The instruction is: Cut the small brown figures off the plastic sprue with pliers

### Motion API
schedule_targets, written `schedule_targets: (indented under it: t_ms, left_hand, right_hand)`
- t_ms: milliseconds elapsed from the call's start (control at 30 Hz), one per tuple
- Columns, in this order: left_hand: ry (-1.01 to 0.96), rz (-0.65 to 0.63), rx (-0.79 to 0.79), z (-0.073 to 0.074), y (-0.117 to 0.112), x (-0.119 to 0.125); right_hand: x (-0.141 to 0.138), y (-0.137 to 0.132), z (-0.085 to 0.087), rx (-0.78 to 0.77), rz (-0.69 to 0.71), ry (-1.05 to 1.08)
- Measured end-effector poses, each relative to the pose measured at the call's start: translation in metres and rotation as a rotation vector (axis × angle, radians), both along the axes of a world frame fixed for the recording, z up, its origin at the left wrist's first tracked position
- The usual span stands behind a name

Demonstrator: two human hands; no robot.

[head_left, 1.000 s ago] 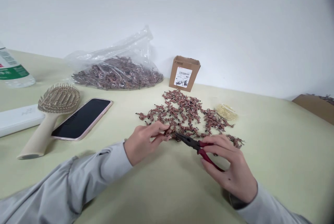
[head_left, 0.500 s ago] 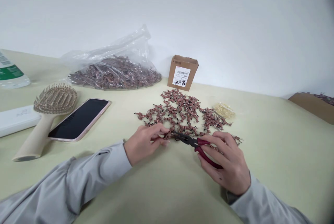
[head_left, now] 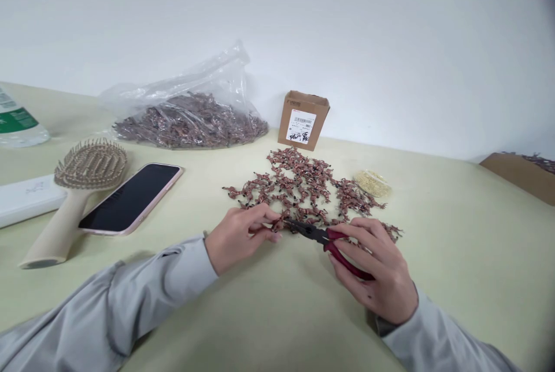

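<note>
Pliers (head_left: pixel 321 236) gripped by right hand (head_left: pixel 381 279), left hand (head_left: pixel 236 237) pinching tiny piece (head_left: pixel 278 225), mostly hidden

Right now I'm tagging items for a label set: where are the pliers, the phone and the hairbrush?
pliers (head_left: pixel 319 235), head view, black neck by the pivot.
phone (head_left: pixel 130 198), head view, middle of the dark screen.
hairbrush (head_left: pixel 91 162), head view, bristled head.

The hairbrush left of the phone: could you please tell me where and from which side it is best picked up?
Probably grip the hairbrush by its handle, coming from above at the near end. It lies flat with the bristles up and the handle pointing toward you. That end lies apart from the phone and the white box that flank the head.
</note>
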State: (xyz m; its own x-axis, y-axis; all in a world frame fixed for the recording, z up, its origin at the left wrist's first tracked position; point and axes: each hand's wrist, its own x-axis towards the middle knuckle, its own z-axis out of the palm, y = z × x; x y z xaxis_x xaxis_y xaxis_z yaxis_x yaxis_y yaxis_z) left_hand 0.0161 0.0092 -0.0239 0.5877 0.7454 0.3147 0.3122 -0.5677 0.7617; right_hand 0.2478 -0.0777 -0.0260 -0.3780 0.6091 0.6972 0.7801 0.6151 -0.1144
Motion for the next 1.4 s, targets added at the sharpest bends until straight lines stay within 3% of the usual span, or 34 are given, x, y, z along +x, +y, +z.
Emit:
schedule_targets:
  t_ms: [833,1400]
  left_hand:
    - [-0.106,-0.034,-0.153,0.0055,-0.0037,0.0022]
    - [-0.116,-0.037,-0.098,0.0066,-0.0042,0.0024]
  right_hand:
    - [-0.0002,-0.0011,0.0029,-0.007,0.007,0.025]
    - [0.0007,-0.0002,0.0049,0.005,0.017,0.01]
